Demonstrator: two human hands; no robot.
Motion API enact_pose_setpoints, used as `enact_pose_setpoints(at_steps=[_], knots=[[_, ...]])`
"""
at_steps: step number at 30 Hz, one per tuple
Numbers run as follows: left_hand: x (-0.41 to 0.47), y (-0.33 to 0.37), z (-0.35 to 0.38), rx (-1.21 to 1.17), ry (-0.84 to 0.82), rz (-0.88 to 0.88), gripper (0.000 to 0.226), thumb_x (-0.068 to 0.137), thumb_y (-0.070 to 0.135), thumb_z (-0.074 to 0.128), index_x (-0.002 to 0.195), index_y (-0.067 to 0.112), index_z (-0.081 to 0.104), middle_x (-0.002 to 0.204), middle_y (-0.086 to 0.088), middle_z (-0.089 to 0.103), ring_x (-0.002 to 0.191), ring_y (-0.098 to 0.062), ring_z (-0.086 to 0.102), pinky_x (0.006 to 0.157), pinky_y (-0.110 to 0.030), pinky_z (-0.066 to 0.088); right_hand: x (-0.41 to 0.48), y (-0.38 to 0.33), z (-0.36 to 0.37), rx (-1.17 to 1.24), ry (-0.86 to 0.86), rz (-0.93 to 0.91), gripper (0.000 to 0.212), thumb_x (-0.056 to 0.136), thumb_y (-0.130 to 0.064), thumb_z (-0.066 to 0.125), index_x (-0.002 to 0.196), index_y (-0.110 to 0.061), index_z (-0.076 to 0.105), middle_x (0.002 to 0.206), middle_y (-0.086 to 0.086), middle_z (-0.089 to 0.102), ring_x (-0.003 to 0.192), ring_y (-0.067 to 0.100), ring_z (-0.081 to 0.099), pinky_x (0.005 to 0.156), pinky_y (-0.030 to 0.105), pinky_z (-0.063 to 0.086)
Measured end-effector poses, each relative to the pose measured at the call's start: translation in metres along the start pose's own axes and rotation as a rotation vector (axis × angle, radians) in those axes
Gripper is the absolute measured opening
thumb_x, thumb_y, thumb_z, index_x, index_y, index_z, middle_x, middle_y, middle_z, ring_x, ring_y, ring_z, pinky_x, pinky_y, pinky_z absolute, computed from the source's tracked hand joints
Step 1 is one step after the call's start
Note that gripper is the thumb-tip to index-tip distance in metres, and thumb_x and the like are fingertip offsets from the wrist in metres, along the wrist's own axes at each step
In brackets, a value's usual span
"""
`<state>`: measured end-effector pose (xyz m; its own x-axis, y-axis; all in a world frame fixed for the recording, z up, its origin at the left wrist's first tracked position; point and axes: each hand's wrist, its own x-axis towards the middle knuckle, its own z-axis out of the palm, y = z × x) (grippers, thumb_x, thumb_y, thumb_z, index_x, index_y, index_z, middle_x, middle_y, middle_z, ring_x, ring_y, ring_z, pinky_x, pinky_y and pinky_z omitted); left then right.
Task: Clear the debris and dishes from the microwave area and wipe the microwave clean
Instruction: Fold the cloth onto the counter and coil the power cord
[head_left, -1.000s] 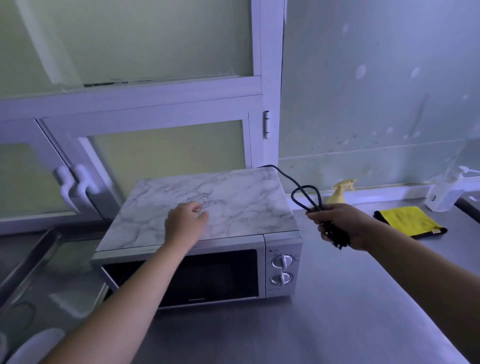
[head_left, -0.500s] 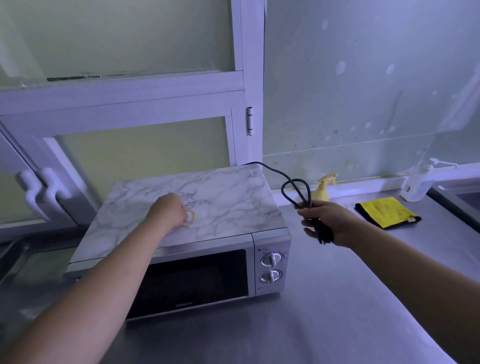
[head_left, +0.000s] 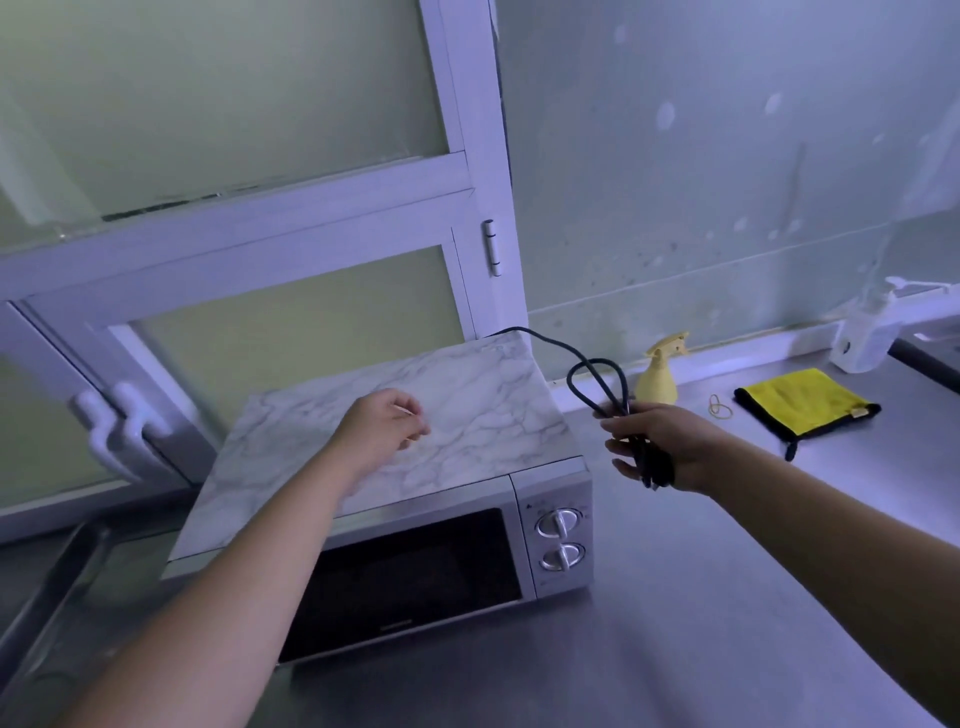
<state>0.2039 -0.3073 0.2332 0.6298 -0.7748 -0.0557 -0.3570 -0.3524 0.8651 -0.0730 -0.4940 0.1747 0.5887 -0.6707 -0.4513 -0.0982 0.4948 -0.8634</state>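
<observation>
A silver microwave (head_left: 395, 571) with a marble-patterned top stands on the steel counter (head_left: 727, 597), its door closed. My left hand (head_left: 382, 428) hovers just over the marble top with its fingers curled, pinching a thin yellowish rubber band that barely shows at the fingertips. To the right of the microwave, my right hand (head_left: 670, 447) grips the looped black power cord (head_left: 597, 374). The cord runs back behind the microwave's rear right corner.
A pale yellow spray bottle (head_left: 657, 379) stands by the wall behind the cord. A second rubber band (head_left: 719, 408) and a folded yellow cloth (head_left: 802, 402) lie on the counter further right, near a white pump dispenser (head_left: 862, 332). White window handles (head_left: 119, 415) sit left.
My left hand has lifted off the marble top with the rubber band it was touching. My right hand keeps the cord bundle and has barely moved; the view has shifted.
</observation>
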Motion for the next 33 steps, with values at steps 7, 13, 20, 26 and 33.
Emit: enact_pose_setpoints(at_steps=[7, 13, 20, 26, 33], knots=[[-0.013, 0.045, 0.071, -0.881, -0.289, -0.219, 0.024, 0.091, -0.005, 0.056, 0.083, 0.016, 0.061, 0.081, -0.006, 0.071, 0.068, -0.015, 0.068, 0.065, -0.027, 0.055, 0.006, -0.001, 0.003, 0.156, -0.120, 0.048, 0.012, 0.093, -0.010, 0.068, 0.095, -0.018, 0.076, 0.081, 0.001, 0.070, 0.078, 0.015, 0.072, 0.071, 0.036, 0.059], [-0.005, 0.057, 0.114, -1.099, -0.277, -0.358, 0.020, 0.093, -0.005, 0.046, 0.097, 0.008, 0.060, 0.101, -0.014, 0.075, 0.064, -0.018, 0.070, 0.062, -0.028, 0.059, 0.013, 0.003, -0.006, 0.224, -0.205, 0.058, 0.013, 0.092, -0.009, 0.068, 0.092, -0.020, 0.074, 0.083, -0.002, 0.074, 0.081, 0.015, 0.074, 0.072, 0.037, 0.059], [0.003, 0.060, 0.156, -0.648, -0.171, -0.320, 0.020, 0.085, 0.003, 0.074, 0.088, 0.008, 0.055, 0.072, -0.010, 0.072, 0.051, -0.011, 0.063, 0.048, -0.019, 0.051, 0.015, 0.003, -0.020, 0.213, -0.247, -0.012, 0.014, 0.091, -0.007, 0.067, 0.094, -0.019, 0.074, 0.087, 0.000, 0.075, 0.084, 0.016, 0.073, 0.076, 0.035, 0.059], [0.006, 0.073, 0.187, -0.462, -0.235, -0.326, 0.010, 0.090, 0.021, 0.073, 0.092, 0.011, 0.073, 0.083, 0.001, 0.075, 0.044, -0.001, 0.054, 0.040, -0.015, 0.040, 0.015, -0.004, -0.029, 0.136, -0.246, -0.133, 0.017, 0.089, -0.009, 0.071, 0.087, -0.024, 0.076, 0.086, 0.000, 0.074, 0.076, 0.012, 0.070, 0.076, 0.034, 0.057], [0.015, 0.079, 0.201, -0.473, -0.295, -0.388, 0.022, 0.080, 0.034, 0.081, 0.084, 0.013, 0.075, 0.073, 0.004, 0.070, 0.044, -0.002, 0.048, 0.041, -0.014, 0.040, 0.014, -0.002, -0.037, -0.067, -0.188, -0.230, 0.015, 0.088, -0.007, 0.071, 0.095, -0.020, 0.075, 0.085, -0.004, 0.071, 0.082, 0.011, 0.064, 0.083, 0.035, 0.056]])
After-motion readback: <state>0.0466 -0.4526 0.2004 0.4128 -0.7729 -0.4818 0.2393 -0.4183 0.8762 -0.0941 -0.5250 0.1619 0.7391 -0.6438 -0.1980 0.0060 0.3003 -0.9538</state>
